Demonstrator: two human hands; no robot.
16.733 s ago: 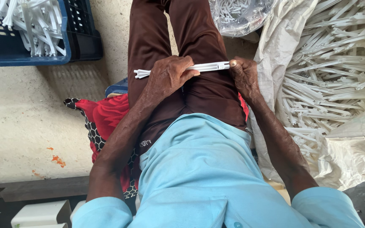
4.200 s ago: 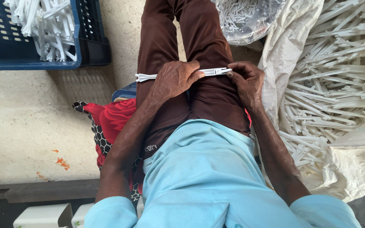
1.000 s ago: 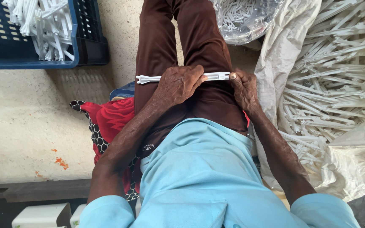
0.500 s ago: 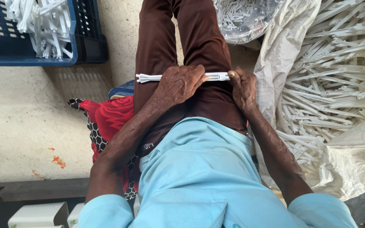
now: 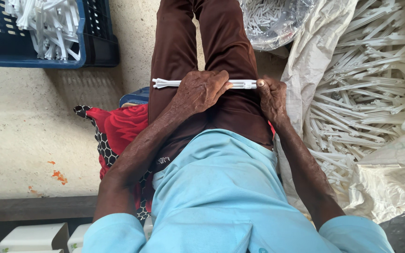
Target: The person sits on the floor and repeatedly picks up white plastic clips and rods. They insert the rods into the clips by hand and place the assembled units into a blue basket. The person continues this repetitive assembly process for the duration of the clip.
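Note:
A bundle of long white plastic sticks [image 5: 167, 83] lies crosswise over my lap, on brown trousers. My left hand [image 5: 201, 89] is closed over the middle of the bundle, so the left end juts out past my thigh. At the bundle's right end, my right hand [image 5: 270, 96] pinches and presses against the stick tips. Both hands rest on my thighs while I sit on the floor in a light blue shirt.
A dark blue crate [image 5: 78, 44] with several white sticks stands at the top left. A white sack [image 5: 315, 51] spread on the right holds a large heap of loose sticks [image 5: 366, 89]. A clear bag [image 5: 273, 23] of small white pieces lies ahead. Red patterned cloth [image 5: 118, 131] is under me.
Over the last second the hands barely move; the bundle stays across the lap. Compared with several seconds ago, the bundle sits a little lower and more level.

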